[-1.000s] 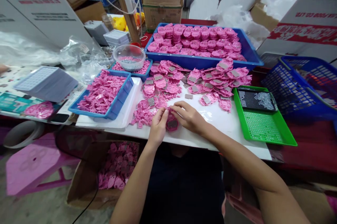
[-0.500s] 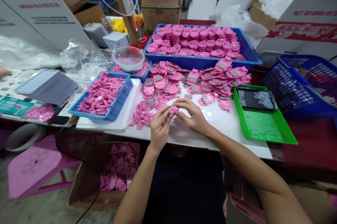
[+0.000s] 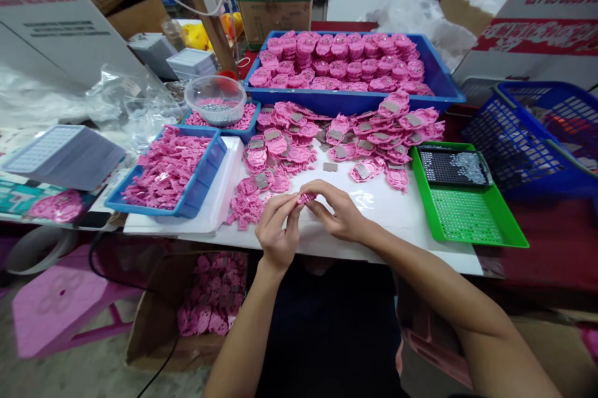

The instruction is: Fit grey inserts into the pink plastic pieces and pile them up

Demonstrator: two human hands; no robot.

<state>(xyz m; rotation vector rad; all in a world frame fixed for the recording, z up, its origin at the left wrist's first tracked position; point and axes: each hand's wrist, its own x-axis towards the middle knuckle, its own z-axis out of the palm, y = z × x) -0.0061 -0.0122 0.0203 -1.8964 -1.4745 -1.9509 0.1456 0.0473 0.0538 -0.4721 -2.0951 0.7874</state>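
In the head view, the pink piece (image 3: 306, 198) is in the air between the two hands, near the front edge of the bench (image 3: 397, 223). The left hand (image 3: 276, 230) has its thumb and fingertips closed on the left side of the piece. The right hand (image 3: 341, 212) pinches the right side, with its fingers bent and almost closed. The visible part of the piece is longer from side to side, so its long axis seems to go across, roughly along the front edge. The fingers cover much of it, and I cannot tell which end is its top.

To the left of the hands, a heap of small pink parts (image 3: 245, 210) lies just beside the left hand. Beyond the hands are one grey plate (image 3: 329, 167) and the pink pieces with grey plates (image 3: 392, 130). On the right, open white surface reaches from the right hand to the green tray (image 3: 511, 227).
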